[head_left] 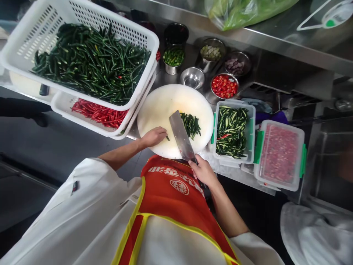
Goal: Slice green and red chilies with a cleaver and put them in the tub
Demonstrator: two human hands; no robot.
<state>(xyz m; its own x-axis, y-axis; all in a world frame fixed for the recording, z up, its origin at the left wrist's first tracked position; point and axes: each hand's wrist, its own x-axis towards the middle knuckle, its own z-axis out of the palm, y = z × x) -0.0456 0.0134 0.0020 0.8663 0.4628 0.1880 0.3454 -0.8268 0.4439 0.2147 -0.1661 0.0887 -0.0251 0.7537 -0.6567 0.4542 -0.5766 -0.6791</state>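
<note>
My right hand (203, 170) is wrapped round the handle of a broad cleaver (180, 134). The blade lies across a round white cutting board (150, 106), its far end pointing away from me, with small bits stuck to the steel. Close to the blade's right side is a small heap of cut green chilies (191, 125). My left hand (154, 137) is closed over the board's left part. From its fingers sticks the dark tip of a green chili (167, 138), apart from the blade.
At upper left, a white basket (116, 22) of green chilies rests above a tray (63, 105) of red chilies. Behind the board stand metal bowls, one with chopped red chilies (224, 86). To the right are a tub of sliced green chilies (231, 130) and a lidded meat-coloured container (280, 154).
</note>
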